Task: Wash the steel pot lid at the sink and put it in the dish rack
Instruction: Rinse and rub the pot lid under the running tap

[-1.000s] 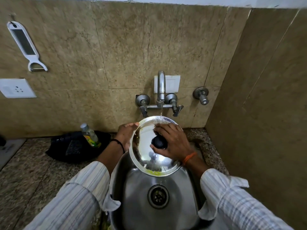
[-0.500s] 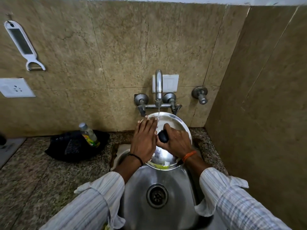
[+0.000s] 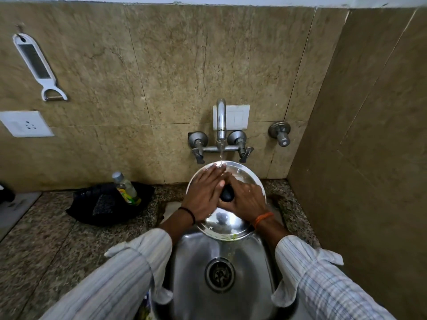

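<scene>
The round steel pot lid (image 3: 225, 225) is held tilted over the steel sink (image 3: 221, 257), its top face toward me, under a thin stream of water from the wall tap (image 3: 221, 118). My right hand (image 3: 246, 198) is closed on the lid's black knob (image 3: 227, 194). My left hand (image 3: 205, 195) lies flat on the lid's upper left face, fingers stretched up to the water. Yellow-green residue clings to the lid's lower rim. The dish rack is not in view.
A small bottle with a yellow-green label (image 3: 126, 188) stands in a black tray (image 3: 108, 204) on the granite counter left of the sink. A white peeler (image 3: 37, 65) and a socket (image 3: 25, 123) are on the tiled wall. A side wall stands close on the right.
My left hand came from behind the lid's left rim onto its top face and now rubs further up toward the water. The lid has tipped with its top edge under the tap.
</scene>
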